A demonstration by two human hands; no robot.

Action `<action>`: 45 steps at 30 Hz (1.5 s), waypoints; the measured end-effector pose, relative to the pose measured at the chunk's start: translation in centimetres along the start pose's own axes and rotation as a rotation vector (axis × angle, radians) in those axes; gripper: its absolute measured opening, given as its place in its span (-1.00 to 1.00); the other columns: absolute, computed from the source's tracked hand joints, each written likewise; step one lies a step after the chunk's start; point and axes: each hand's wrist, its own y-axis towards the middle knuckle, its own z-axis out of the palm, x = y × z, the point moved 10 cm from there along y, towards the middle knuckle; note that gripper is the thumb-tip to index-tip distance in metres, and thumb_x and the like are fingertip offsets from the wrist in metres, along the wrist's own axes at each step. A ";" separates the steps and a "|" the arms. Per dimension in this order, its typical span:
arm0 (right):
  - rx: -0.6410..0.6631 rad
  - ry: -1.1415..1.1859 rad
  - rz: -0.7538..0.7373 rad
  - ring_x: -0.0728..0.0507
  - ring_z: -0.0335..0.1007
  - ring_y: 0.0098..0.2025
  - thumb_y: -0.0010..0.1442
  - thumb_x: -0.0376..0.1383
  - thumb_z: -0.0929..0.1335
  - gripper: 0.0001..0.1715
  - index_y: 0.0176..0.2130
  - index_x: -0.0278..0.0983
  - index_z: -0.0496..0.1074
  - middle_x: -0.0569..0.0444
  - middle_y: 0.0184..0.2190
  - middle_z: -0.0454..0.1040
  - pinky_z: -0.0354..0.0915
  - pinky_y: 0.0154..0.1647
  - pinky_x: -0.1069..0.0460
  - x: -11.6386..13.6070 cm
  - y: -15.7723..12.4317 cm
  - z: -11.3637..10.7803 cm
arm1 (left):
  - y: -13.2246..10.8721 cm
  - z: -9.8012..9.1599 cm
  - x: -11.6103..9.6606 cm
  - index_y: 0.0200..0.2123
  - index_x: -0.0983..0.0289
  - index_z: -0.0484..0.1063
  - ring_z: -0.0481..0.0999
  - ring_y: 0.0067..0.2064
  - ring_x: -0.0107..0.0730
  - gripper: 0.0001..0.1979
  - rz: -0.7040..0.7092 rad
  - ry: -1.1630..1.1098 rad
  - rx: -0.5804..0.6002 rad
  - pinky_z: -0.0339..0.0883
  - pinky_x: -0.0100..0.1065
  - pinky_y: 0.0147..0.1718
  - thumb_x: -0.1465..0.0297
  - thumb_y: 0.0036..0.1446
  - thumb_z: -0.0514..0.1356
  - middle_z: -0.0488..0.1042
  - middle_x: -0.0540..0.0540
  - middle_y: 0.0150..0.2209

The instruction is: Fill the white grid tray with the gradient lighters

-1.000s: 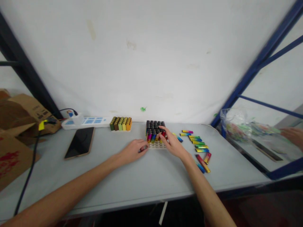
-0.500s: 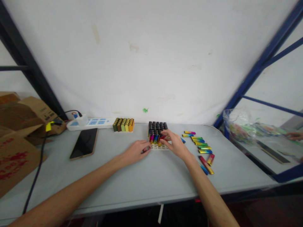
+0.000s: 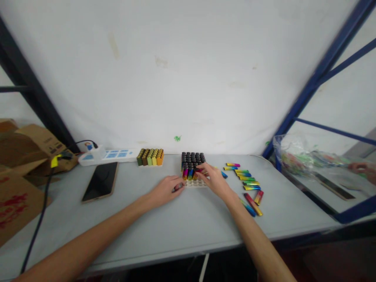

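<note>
A white holed tray (image 3: 194, 183) stands near the middle of the table, filled at the back with upright black-topped lighters (image 3: 193, 158). Magenta and blue metallic lighters (image 3: 190, 173) form its front row. My right hand (image 3: 214, 178) pinches a red-and-gold lighter (image 3: 196, 175) at that row's right end; the fingers partly cover it. At the tray's front left corner rests my left hand (image 3: 167, 190), fingers curled around a small dark thing (image 3: 178, 187) too blurred to name. Loose metallic lighters (image 3: 246, 178) in rainbow colours lie right of my right hand.
Another tray of gold-topped lighters (image 3: 150, 157) stands back left, by a power strip (image 3: 117, 155) and a phone (image 3: 100, 182). Cardboard boxes (image 3: 23, 176) and a cable crowd the left. Beyond the blue frame (image 3: 305, 94) are plastic bags (image 3: 293, 154) and another person's hand (image 3: 361, 167).
The whole view has shifted slightly. My right hand stays at the front row with the red-and-gold lighter, which now sits closer to its neighbours. My left hand keeps its place at the corner.
</note>
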 end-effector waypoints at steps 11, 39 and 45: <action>0.058 -0.186 -0.055 -0.14 0.52 -0.22 0.39 -0.22 0.31 -0.77 0.00 -0.18 0.47 -0.03 -0.17 0.56 0.42 -0.15 -0.01 1.0 0.0 0.0 | 0.0 0.1 -0.1 -0.22 0.24 0.46 0.40 -0.36 -0.35 -0.84 -0.002 0.021 0.013 0.23 -0.38 -0.30 0.36 0.33 0.09 0.38 0.00 -0.43; 0.208 -0.782 0.628 -0.36 0.23 0.22 0.42 -0.17 0.21 -0.55 0.22 -0.12 0.36 -0.14 0.19 0.37 0.13 0.22 -0.32 -14.1 -3.6 -6.1 | 0.0 -0.2 -0.2 -0.20 0.25 0.48 0.40 -0.36 -0.36 -0.82 -0.009 -0.010 0.019 0.24 -0.38 -0.28 0.38 0.32 0.08 0.39 0.01 -0.41; 0.160 -0.634 0.379 -0.20 0.42 -0.09 0.37 -0.20 0.30 -0.71 -0.07 -0.27 0.54 -0.11 -0.16 0.52 0.29 0.00 -0.02 -12.8 -2.0 -5.2 | 0.0 0.0 -0.1 -0.19 0.26 0.48 0.40 -0.35 -0.35 -0.83 -0.010 0.007 0.022 0.25 -0.37 -0.25 0.40 0.31 0.08 0.39 0.01 -0.40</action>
